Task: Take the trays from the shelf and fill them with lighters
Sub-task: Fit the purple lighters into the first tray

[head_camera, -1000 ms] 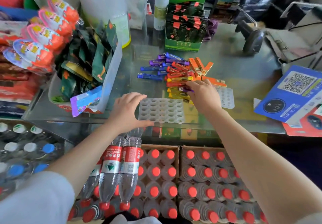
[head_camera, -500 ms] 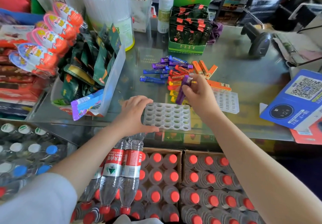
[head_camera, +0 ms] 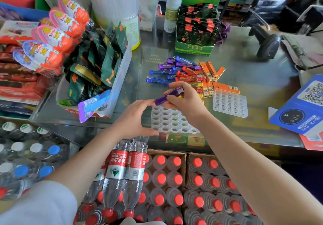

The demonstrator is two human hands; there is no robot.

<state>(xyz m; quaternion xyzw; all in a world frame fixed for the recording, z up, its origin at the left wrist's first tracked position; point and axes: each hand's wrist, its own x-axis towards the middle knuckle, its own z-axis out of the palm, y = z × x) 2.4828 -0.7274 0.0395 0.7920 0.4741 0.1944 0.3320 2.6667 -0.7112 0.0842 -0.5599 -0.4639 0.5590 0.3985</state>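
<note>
Purple lighter [head_camera: 168, 96] in right hand [head_camera: 187, 102] above tray [head_camera: 172, 121].

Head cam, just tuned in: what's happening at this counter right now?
A person is loading lighters into a white tray on the glass counter. The right hand holds a purple lighter tilted just above the tray's far edge, not yet in a slot. The left hand steadies the tray's left side. Every slot in view is empty. The lighter pile lies behind it, and a second tray, also empty, sits to the right.
</note>
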